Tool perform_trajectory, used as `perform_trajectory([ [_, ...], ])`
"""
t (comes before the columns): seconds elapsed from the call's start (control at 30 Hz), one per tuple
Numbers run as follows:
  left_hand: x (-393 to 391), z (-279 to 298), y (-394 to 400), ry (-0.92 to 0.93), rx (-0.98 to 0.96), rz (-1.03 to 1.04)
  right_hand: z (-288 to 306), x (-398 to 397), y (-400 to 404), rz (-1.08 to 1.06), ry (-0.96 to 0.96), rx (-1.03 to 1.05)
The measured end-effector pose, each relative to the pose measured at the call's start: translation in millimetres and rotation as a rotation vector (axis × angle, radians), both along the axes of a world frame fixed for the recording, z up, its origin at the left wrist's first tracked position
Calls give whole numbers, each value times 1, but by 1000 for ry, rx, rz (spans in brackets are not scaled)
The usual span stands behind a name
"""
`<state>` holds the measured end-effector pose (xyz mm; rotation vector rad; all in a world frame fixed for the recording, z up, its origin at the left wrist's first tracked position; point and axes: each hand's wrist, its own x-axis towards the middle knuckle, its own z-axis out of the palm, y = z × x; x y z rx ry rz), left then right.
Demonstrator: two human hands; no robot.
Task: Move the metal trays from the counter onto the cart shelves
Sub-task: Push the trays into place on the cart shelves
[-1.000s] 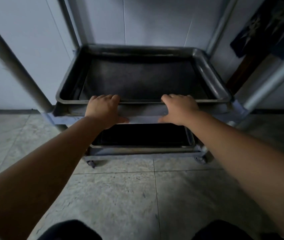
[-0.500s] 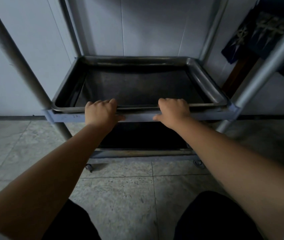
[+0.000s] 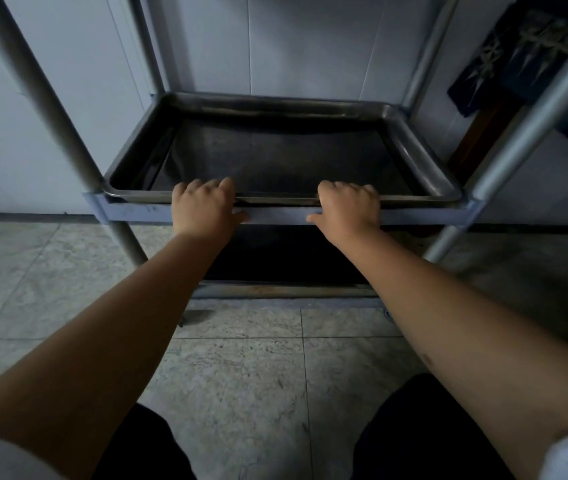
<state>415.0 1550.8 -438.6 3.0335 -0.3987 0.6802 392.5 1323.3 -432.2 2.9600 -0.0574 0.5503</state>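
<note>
A dark, empty metal tray (image 3: 414,157) lies on the middle shelf of a grey-blue cart (image 3: 137,213). My left hand (image 3: 203,206) grips the tray's near rim left of centre, fingers curled over the edge. My right hand (image 3: 348,207) grips the same rim right of centre. The tray sits level inside the shelf frame. Below it, the lower shelf (image 3: 275,291) holds something dark in shadow; what it is cannot be made out.
Four silver cart posts rise around the shelf, the near ones at the left post (image 3: 43,98) and right post (image 3: 531,116). A pale wall stands close behind the cart. A dark patterned cloth (image 3: 524,46) hangs at the upper right. Grey floor tiles (image 3: 241,375) spread below.
The tray has slid further back into the shelf frame with both hands still on its near rim. The view has tilted up and drawn back a little.
</note>
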Motion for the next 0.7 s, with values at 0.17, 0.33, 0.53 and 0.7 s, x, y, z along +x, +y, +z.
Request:
perform_trajectory([
  [0.17, -3, 0, 9, 55, 72, -50, 2, -2, 2, -5, 12, 6],
  [0.33, -22, -25, 20, 40, -38, -99, -19, -19, 1, 83, -35, 125],
  [0.53, -69, -109, 39, 383, 76, -220, -104, -71, 2, 361, 294, 3],
  [0.7, -57, -143, 45, 711, 39, -70, -156, -68, -3, 167, 579, 116],
])
